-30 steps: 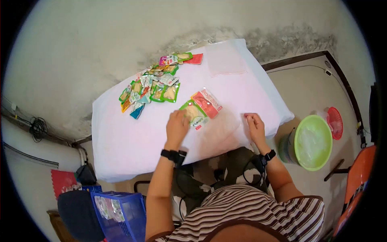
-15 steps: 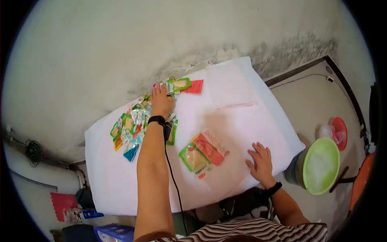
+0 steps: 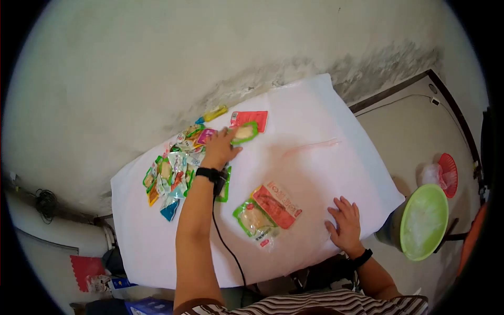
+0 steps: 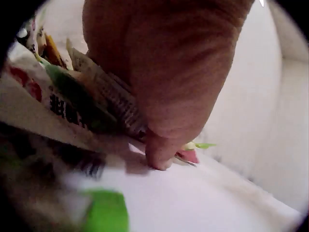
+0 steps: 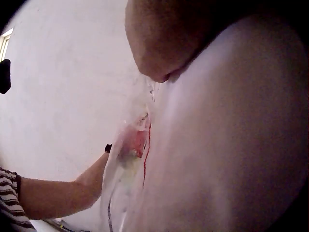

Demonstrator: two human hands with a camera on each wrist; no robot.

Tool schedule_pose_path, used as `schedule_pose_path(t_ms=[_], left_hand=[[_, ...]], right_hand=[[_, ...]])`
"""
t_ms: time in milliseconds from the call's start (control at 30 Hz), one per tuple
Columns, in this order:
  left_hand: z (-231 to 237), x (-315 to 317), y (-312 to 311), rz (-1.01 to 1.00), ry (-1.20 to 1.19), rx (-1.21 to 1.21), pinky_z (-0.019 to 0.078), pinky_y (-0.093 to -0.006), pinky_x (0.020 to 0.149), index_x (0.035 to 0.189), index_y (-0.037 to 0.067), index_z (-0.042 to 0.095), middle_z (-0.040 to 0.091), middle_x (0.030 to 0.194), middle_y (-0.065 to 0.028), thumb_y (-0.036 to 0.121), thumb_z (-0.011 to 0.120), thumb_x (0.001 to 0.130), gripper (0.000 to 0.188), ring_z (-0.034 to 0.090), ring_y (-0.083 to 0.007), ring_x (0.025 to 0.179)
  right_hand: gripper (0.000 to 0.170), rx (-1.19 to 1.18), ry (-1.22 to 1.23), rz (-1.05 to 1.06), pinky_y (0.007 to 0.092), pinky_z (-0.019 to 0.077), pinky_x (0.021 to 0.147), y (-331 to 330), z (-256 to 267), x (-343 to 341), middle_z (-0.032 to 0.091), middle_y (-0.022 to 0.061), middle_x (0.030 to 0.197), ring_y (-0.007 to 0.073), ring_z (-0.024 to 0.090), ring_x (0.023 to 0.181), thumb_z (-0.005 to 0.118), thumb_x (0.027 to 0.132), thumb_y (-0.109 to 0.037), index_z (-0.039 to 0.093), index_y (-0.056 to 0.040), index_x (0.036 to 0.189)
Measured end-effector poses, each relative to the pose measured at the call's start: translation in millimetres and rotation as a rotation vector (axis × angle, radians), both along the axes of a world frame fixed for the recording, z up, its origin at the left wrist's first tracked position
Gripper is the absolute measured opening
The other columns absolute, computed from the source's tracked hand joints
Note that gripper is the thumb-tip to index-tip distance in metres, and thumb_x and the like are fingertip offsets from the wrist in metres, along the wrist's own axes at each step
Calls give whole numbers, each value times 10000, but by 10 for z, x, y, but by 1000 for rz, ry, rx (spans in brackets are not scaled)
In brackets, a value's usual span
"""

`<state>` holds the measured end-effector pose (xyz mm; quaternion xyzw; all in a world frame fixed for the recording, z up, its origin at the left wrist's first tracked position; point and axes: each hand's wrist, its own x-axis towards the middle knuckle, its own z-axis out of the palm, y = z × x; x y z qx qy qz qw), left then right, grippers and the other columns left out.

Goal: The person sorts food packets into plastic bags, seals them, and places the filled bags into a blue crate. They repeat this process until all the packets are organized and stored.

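We see the left hand [image 3: 219, 151] over the edge of the packet pile [image 3: 177, 159], its fingers loosely extended and touching a green-edged packet [image 3: 245, 133], which lies just beside a red packet [image 3: 254, 117]. The right hand [image 3: 346, 226] rests on the white table [image 3: 147, 239], its fingers relaxed and spread.

head: from above, forward and down over table [image 3: 142, 244]; left wrist: tight on left hand [image 4: 166, 77]; right wrist: low by right hand [image 5: 166, 41], toward left arm [image 5: 60, 195]; each hand shared with head view
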<state>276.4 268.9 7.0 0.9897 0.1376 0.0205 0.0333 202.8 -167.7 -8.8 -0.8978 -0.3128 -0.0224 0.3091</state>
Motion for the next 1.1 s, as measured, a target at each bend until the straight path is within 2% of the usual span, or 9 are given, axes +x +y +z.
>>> schedule_pose_path(t_ms=[133,233,367,500,600,667,800,1000,1100], left_hand=[[228,-526,-544,-212,122,161,354,-522,950,1353,223,345,419,1333,-145,361,649,727,710,422,-408,1169],[241,-812,-731,-296,17,70,468,-389,841,1355,158,329,501,1247,-143,67,589,738,676,537,-340,1045],[387,-1061,-681,-104,-129,-170,475,-447,696,1273,119,417,582,1041,-200,74,539,777,512,600,-344,809],[503,-1427,-327,2,-322,-133,484,-415,678,1234,113,452,585,1011,-211,66,537,787,458,606,-335,788],[507,-1748,-138,157,-332,-371,491,-356,726,1216,79,474,613,1018,-163,65,531,826,394,619,-287,818],[528,-1933,-290,291,-623,-1357,472,-318,802,1195,28,484,618,1050,-106,82,522,872,330,608,-233,909],[726,-2328,-1107,415,-757,-1849,447,-357,903,1204,8,455,568,1138,-102,128,475,921,309,556,-223,1040],[240,-2719,-2505,436,-763,-2246,423,-416,951,1237,42,419,533,1198,-103,132,458,927,326,527,-236,1102],[188,-2800,-2935,357,-645,-2221,429,-391,928,1217,48,442,536,1196,-86,143,486,919,316,532,-219,1082]], right_hand=[[368,-24,23,-2,517,216,1023,-9,18,2,449,123,1281,318,363,1246,653,725,-159,574,-69,1073],[342,17,-20,0,518,223,1021,-14,-32,-2,437,125,1288,323,358,1247,648,734,-129,581,-57,1062],[334,27,-51,3,518,237,1015,-20,-49,-8,447,130,1277,322,359,1246,642,744,-133,580,-51,1062],[287,37,-84,2,508,244,1016,-29,-98,-11,456,118,1272,297,370,1244,618,767,-129,589,-62,1044],[260,81,-140,-4,494,245,1019,-39,-192,-9,470,105,1262,274,378,1243,601,778,-111,598,-68,1034],[243,113,-167,2,464,269,1010,-52,-241,28,509,102,1219,281,442,1179,584,786,-79,600,-60,1028],[205,626,-106,-48,357,417,863,-49,-198,-59,593,130,1002,268,552,956,548,821,-44,592,-38,1022],[333,817,866,298,262,451,769,103,214,-1082,579,56,989,128,540,874,603,825,-102,510,-18,1133],[312,977,1141,148,260,453,757,136,159,-1415,586,65,1025,130,546,870,600,837,-114,525,-28,1127]])
